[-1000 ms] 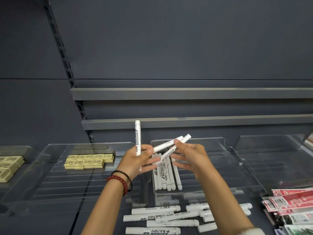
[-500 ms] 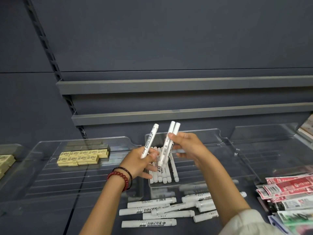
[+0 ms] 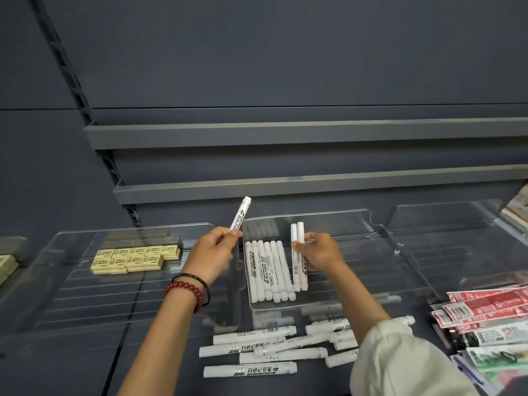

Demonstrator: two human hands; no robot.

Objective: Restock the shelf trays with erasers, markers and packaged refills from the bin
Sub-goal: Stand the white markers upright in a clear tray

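Observation:
My left hand (image 3: 213, 254) pinches one white marker (image 3: 240, 212) that tilts up and to the right, just left of the middle clear tray (image 3: 371, 252). My right hand (image 3: 321, 254) holds two white markers (image 3: 298, 258) low inside that tray, beside a row of several white markers (image 3: 268, 271) lying side by side. Loose white markers (image 3: 251, 350) are scattered on the dark surface in front of the tray. Yellow erasers (image 3: 134, 258) are stacked in the left clear tray (image 3: 71, 295). Red and white packaged refills (image 3: 485, 307) lie at the right.
Two grey shelf rails (image 3: 285, 181) run across the dark back panel above the trays. A third clear tray (image 3: 463, 247) stands at the right. More yellow erasers (image 3: 5, 267) show at the far left edge. A white sleeve (image 3: 400, 364) covers my right forearm.
My right hand has lowered its two markers from upright above the tray down into it, next to the row. My left hand stayed left of the tray with its single marker.

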